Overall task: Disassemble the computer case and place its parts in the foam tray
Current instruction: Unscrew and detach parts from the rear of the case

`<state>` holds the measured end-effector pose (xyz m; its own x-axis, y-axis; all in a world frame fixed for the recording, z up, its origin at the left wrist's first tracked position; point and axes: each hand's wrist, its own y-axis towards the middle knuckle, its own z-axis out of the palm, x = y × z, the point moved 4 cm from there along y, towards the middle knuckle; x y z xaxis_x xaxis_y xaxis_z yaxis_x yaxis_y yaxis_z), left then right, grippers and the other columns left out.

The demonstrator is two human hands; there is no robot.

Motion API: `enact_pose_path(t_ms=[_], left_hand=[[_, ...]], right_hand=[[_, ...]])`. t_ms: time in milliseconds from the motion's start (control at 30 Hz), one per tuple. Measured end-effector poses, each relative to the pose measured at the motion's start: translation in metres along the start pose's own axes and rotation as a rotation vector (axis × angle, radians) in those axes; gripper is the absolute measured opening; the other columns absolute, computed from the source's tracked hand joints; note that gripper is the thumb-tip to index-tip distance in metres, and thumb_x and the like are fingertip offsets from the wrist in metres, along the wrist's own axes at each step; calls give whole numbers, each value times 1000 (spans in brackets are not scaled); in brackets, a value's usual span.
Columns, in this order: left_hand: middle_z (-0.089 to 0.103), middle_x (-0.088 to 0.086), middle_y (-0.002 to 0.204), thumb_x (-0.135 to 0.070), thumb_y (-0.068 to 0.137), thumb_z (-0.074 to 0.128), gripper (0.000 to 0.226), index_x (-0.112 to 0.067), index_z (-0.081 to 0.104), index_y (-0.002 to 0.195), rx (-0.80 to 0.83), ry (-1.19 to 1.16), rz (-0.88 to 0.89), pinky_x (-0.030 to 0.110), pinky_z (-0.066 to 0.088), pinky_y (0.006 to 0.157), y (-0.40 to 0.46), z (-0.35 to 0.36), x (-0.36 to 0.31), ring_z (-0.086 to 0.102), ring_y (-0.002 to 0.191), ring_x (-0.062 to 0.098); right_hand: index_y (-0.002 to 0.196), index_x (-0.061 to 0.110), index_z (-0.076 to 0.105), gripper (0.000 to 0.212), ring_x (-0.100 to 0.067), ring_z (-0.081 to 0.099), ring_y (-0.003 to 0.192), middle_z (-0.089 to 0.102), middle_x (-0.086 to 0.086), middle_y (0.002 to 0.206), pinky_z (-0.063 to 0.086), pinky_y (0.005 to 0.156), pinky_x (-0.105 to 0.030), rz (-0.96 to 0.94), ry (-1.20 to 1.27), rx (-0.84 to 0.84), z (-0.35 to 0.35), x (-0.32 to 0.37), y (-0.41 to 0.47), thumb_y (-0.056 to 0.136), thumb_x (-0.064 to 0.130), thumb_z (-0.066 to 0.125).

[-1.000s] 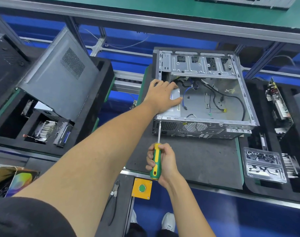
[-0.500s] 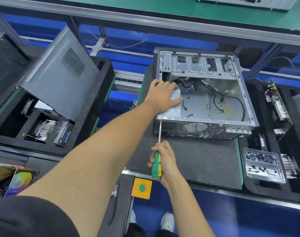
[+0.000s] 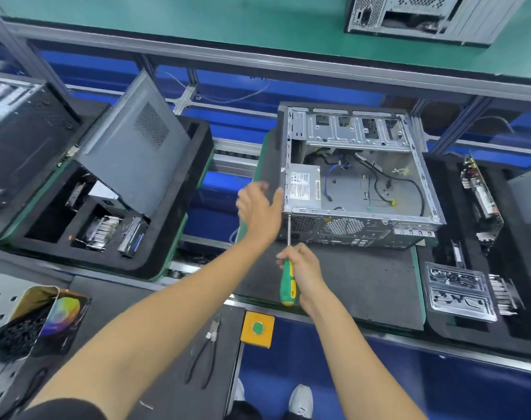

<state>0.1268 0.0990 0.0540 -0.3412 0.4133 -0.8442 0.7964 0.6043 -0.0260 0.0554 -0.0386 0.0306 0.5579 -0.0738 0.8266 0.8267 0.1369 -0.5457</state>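
An opened computer case is seen right of centre in the frame, lying on its side on a dark mat, with its open side turned upward. Inside it, a grey power supply is seated in the near left corner, and black and blue cables are spread over the bare floor of the case.

The right hand is found at lower centre, with its fingers clamped round the green and yellow handle of a screwdriver. The shaft is pointed up the frame and its tip is set against the rear panel at the near left corner of the case. The left hand is held just left of that corner, blurred, with fingers apart and relaxed and nothing held; the thumb is seen at the case's left edge, but contact cannot be told.

At the left of the frame, a black foam tray is seen, with a grey side panel leaning in it and smaller parts lodged in its compartments. At the right edge, a second foam tray is seen, carrying circuit boards and a clear plastic blister. At lower centre, a pair of pliers is laid beside a yellow box bearing a green button.
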Motion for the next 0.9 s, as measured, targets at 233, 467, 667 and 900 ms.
enact_pose_path(t_ms=[233, 467, 667, 900], left_hand=[[52, 9, 95, -61, 101, 42, 43, -20, 34, 95, 305, -448, -565, 41, 55, 68, -131, -11, 40, 62, 88, 27], [53, 9, 84, -61, 97, 55, 44, -23, 31, 99, 458, -536, -463, 26, 41, 41, -136, -12, 24, 51, 56, 18], [49, 9, 93, -27, 96, 70, 36, -18, 36, 96, 361, -570, -479, 25, 36, 40, -139, -10, 27, 49, 60, 15], [60, 10, 88, -32, 98, 69, 28, -8, 56, 96, 339, -689, -584, 29, 58, 57, -141, -13, 24, 65, 67, 12]], right_hand=[[66, 21, 43, 33, -9, 48, 52, 51, 5, 55, 39, 46, -19, -33, -92, -18, 3, 0, 2, 87, 13, 66], [91, 26, 45, 26, -14, 48, 93, 59, 7, 92, 37, 66, -30, -313, -276, -306, -6, 42, -8, 77, 47, 45], [133, 22, 56, 44, -30, 42, 125, 50, -10, 135, 37, 103, -42, -912, -1259, -279, 5, 144, 51, 90, 32, 59], [163, 35, 7, 65, -23, -5, 158, 2, -4, 171, 5, 125, -56, -664, -1546, 41, -7, 114, 108, 103, 39, 33]])
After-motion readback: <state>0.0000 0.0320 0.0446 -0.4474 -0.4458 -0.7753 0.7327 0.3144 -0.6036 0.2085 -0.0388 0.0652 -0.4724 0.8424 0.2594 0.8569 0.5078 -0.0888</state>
